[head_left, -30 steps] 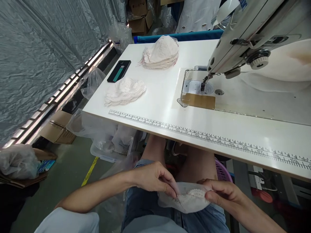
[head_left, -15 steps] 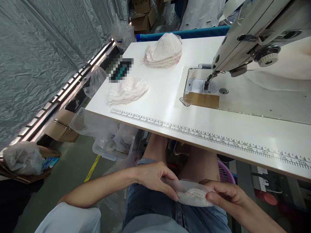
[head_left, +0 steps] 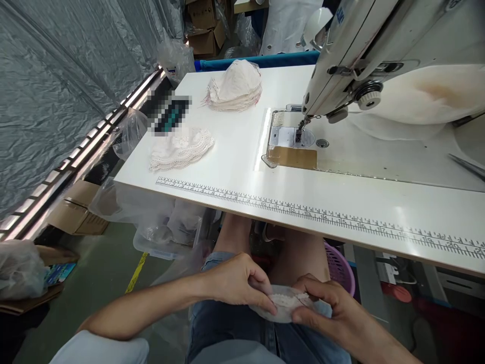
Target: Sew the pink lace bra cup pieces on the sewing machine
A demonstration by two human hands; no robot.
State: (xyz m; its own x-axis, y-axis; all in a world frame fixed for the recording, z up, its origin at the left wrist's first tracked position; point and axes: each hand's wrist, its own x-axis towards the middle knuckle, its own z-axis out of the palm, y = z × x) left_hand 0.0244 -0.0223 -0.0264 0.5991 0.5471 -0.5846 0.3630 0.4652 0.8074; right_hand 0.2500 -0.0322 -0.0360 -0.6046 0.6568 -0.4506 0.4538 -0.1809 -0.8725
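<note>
A small white fabric piece with a lacy edge (head_left: pixel 282 302) is stretched between my two hands, just above my lap. My left hand (head_left: pixel 242 285) pinches its left end between thumb and fingers. At the right end, my right hand (head_left: pixel 322 306) grips it the same way. On the white table behind lie a stack of lace-edged white pieces (head_left: pixel 182 149) and a taller stack of pale cloth pieces (head_left: pixel 237 86). The sewing machine's needle and presser foot (head_left: pixel 298 134) stand over the metal plate, apart from my hands.
A printed ruler (head_left: pixel 303 207) runs along the table's front edge. White cloth (head_left: pixel 424 96) lies behind the machine arm, and tweezers-like metal tips (head_left: pixel 468 167) show at right. Below are a purple basket (head_left: pixel 339 268) and a clear plastic bin (head_left: pixel 162 242). A cardboard box (head_left: pixel 78 207) stands left.
My view has shifted to the right. The fabric is turned between my hands, so more of its lacy edge shows, and my hands are closer together.
</note>
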